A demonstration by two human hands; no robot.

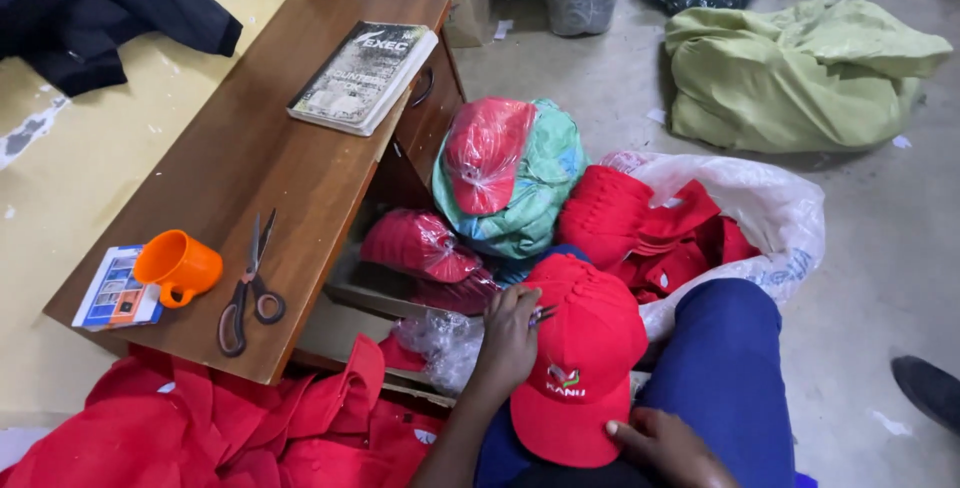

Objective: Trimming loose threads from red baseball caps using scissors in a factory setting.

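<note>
Grey concrete floor surrounds a low brown wooden desk [250,163]. Resting on the lap, a red fabric cap [580,358] is pinned at its brim by the right hand [665,445], while the left hand [510,333] pinches what may be small snips [541,314] against its crown.

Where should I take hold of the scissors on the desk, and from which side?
Probably by the looped handles of the scissors, which lie nearest the person at the desk's front edge; the closed blades point away. Come from above on the near side. The orange cup sits just left, so keep right of it.
</note>
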